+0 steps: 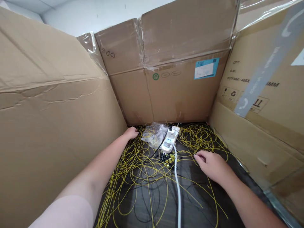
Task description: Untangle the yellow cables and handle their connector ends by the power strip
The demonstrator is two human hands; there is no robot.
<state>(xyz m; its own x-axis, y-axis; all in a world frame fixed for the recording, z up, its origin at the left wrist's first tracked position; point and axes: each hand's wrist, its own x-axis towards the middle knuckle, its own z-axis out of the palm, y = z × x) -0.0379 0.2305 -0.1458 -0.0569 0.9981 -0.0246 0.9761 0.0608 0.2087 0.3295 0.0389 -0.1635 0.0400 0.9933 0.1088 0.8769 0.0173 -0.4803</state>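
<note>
My left hand (pixel 131 133) reaches to the far left corner of the dark surface, fingers curled down beside some small black and yellow pieces (pixel 141 128). What its fingertips hold, if anything, is hidden. On the right, my right hand (pixel 209 163) is closed with thumb and fingers together. Thin yellow cables (pixel 201 137) pass close to its fingertips; whether one is pinched there I cannot tell. More yellow cables (pixel 128 171) lie in loose, tangled loops on the left. Between my hands, small black and yellow connector-like pieces (pixel 169 158) sit in a pile.
A white power strip (pixel 171 139) with plugs lies at the back middle, beside a clear plastic bag (pixel 154 134). Its thick white cord (pixel 177 190) runs toward me. Cardboard walls rise at left (pixel 59 126), back (pixel 180 98) and right (pixel 256 136).
</note>
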